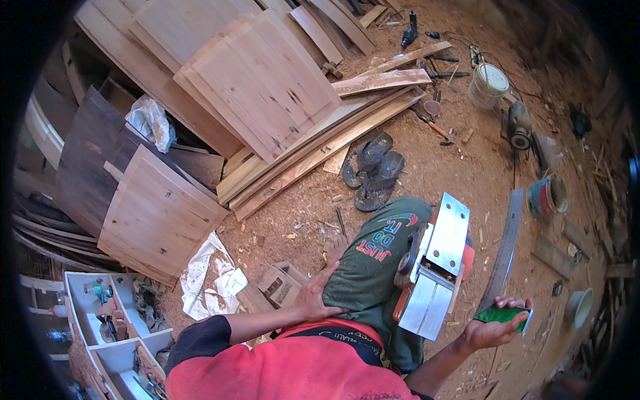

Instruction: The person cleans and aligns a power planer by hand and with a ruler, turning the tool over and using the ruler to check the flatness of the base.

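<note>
An electric hand planer (430, 270) with an orange-red body lies sole-up on my right thigh, its two bright metal plates facing me. My left hand (319, 293) rests flat against the green shorts (363, 293) on my left thigh, holding nothing. Out to the right, my right hand (490, 332) is palm up, fingers curled round a flat green rectangle (503, 317) with a pale edge, about phone-sized; its exact kind is unclear. Beyond that hand a long steel ruler (505, 250) extends away from me.
Wooden panels (260, 87) and boards (327, 153) are stacked ahead and left. Black sandals (377, 170) lie past my knees. At right stand a lidded bucket (488, 87), a paint tin (547, 195) and a pale bowl (579, 307). A divided tool tray (100, 347) sits at lower left.
</note>
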### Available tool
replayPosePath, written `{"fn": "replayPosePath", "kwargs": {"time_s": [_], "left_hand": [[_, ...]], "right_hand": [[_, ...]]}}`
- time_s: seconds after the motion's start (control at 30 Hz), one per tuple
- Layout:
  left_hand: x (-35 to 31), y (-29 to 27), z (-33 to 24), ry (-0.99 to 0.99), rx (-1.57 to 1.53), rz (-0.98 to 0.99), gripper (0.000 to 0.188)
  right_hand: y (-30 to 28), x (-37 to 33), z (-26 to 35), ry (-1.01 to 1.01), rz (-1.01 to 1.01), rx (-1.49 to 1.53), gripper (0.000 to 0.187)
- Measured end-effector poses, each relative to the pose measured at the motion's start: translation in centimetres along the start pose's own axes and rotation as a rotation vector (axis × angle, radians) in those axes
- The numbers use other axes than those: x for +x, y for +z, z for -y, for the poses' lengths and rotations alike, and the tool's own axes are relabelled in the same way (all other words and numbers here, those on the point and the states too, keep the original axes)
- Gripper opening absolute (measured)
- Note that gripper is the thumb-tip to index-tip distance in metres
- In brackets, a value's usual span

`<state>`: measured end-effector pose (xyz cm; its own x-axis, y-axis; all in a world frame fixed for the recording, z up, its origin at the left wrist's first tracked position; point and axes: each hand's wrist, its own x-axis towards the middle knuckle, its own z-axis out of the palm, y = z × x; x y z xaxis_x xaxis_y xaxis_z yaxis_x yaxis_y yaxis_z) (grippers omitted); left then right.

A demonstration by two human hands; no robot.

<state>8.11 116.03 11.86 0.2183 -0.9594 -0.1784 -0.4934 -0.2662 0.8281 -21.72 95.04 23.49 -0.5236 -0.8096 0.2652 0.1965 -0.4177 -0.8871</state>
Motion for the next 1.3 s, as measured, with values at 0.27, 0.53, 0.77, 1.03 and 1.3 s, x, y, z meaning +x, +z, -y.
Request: {"fn": "replayPosePath", "kwargs": {"time_s": [0.27,0.53,0.77,1.03,1.3], "left_hand": [[3.9,0.5,-5.7,0.631,0.224,-0.173,0.081],[7.0,4.2,-8.5,0.682,0.096,-0.138,0.075],[8.2,4.0,-8.2,0.726,-0.017,-0.193,0.065],[8.3,4.8,-7.6,0.67,-0.107,-0.256,0.07],[8.3,4.9,-7.5,0.687,-0.061,-0.246,0.07]], "right_hand": [[0.1,-0.3,0.8,0.093,0.091,0.163,0.04],[1.5,-2.3,5.0,0.107,0.168,0.171,0.04],[4.6,-3.8,7.4,0.208,0.322,0.017,0.049],[5.9,-5.2,7.5,0.286,0.348,-0.128,0.058],[5.9,-5.4,7.7,0.313,0.346,-0.121,0.058]]}}
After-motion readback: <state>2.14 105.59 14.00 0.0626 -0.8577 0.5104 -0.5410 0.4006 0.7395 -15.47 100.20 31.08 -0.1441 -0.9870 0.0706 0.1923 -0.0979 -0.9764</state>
